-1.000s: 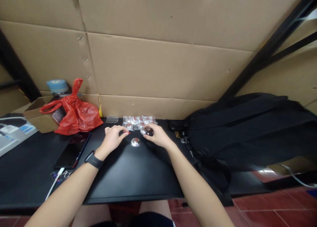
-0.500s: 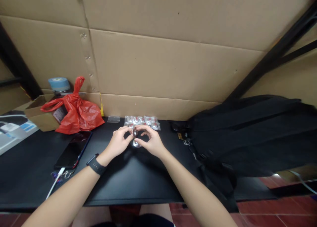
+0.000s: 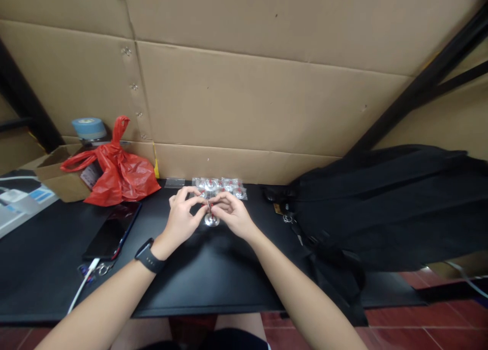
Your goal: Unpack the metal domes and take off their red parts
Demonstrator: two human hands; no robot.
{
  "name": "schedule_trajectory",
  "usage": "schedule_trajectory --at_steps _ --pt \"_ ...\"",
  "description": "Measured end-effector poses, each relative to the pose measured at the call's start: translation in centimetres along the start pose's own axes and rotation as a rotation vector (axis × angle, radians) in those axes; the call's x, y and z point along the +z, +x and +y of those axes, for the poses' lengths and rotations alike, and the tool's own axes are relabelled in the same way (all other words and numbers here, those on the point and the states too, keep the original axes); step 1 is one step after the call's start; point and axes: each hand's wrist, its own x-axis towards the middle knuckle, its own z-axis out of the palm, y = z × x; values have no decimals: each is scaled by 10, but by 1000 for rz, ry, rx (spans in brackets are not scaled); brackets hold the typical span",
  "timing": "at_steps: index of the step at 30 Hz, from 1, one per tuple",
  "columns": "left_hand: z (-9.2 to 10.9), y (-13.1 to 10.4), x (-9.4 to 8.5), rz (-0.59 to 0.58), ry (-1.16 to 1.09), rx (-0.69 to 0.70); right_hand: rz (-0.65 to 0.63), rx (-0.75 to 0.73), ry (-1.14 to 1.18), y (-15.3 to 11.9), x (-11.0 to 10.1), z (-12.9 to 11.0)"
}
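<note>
Near the middle of the black tabletop, my left hand (image 3: 183,213) and my right hand (image 3: 233,216) meet with fingers curled in a pinch. Between their fingertips is a small round disc (image 3: 209,206), seen nearly edge-on with a bit of red at it; its exact kind is unclear. Just below the fingertips sits a shiny silver round piece (image 3: 212,220) with a flared rim. Whether it is joined to the disc I cannot tell. Behind my fingers lie several clear plastic packets (image 3: 231,183) holding silver round pieces with red marks, partly hidden by my hands.
To the left are a red plastic bag (image 3: 124,179), a cardboard box (image 3: 63,179), a blue-lidded container (image 3: 89,128) and a phone (image 3: 112,230) on a white cable. A black backpack (image 3: 381,207) fills the right side. Cardboard panels (image 3: 236,100) wall off the back.
The disc has turned from showing its dark brown face to nearly edge-on, with red now visible. My right fingers have closed in on it. The silver piece shows more fully.
</note>
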Motion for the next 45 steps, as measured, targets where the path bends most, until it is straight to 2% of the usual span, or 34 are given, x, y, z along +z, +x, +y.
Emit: schedule_trajectory --at_steps 4,10,15,19,22,26,29,32,35,39,45 --pt "2 -2 0 -2 21 17 -60 -25 -106 0 -3 -5" --pt "3 2 -5 22 -114 6 -40 -112 -358 1 -9 -7" --pt "3 1 -3 -159 -62 25 -49 -105 -369 1 -13 -9" --pt "2 -2 7 -195 -40 6 -56 -97 -387 2 -12 -8" --pt "-6 -1 10 -180 40 -41 -69 -87 -461 3 -13 -3" --pt "-25 1 11 -177 177 -134 -133 -36 -623 1 -16 5" --pt "-39 4 11 -199 184 -188 -184 10 -819 -1 -15 9" --pt "-43 7 9 -220 159 -236 -190 56 -921 0 -12 12" --pt "-41 8 9 -251 98 -271 -91 46 -803 4 -9 17" --pt "-40 7 14 -280 -84 -307 69 35 -379 8 -7 24" --pt "-44 4 28 -249 -482 -282 99 177 -107 8 -2 28"
